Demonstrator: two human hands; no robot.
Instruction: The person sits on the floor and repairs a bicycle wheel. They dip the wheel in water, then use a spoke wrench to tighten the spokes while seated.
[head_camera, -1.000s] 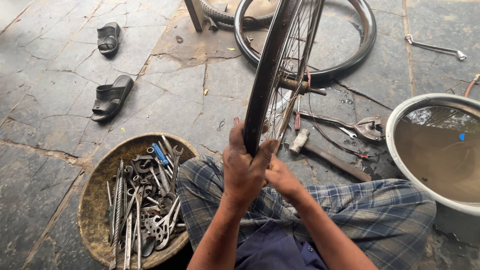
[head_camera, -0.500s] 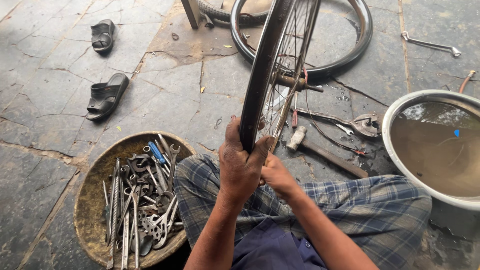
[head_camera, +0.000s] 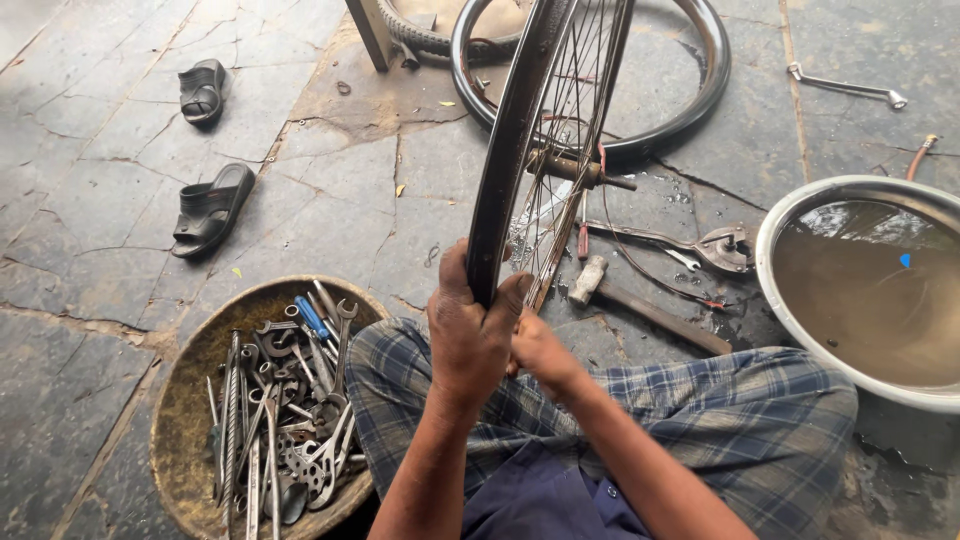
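Black wheel rim (head_camera: 497, 180), top cut off

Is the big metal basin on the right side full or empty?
Partly full: the basin holds murky brown water that reflects light, level below the rim.

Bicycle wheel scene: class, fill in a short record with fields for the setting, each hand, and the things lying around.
setting: cracked stone floor, person seated in checked cloth
left hand: fingers wrapped round the rim of the upright bicycle wheel
right hand: beside the rim, behind the left hand; grip hidden
left of knees: shallow basket of spanners
right: metal basin of murky water
behind wheel: tyre lying flat
near wheel: hammer, pliers
far left: two black sandals
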